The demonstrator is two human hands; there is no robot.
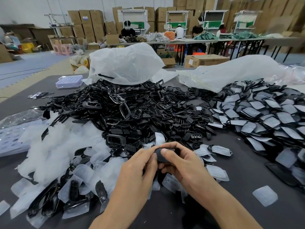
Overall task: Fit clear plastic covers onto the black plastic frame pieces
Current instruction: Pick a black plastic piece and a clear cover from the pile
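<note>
Pinching: I see my left hand [139,165] and right hand [182,164] both gripping one black frame piece [159,157].
Pose: thumbs meet on top.

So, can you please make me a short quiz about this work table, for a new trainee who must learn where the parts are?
1. True or false: the left hand and the right hand hold one dark piece together.
2. The heap of covered frames lies: A. left of the hands; B. right of the hands; C. between the hands.
3. Fill in: the loose clear covers are heaped to the ___ of the hands.
Key: 1 true; 2 B; 3 left.
</note>
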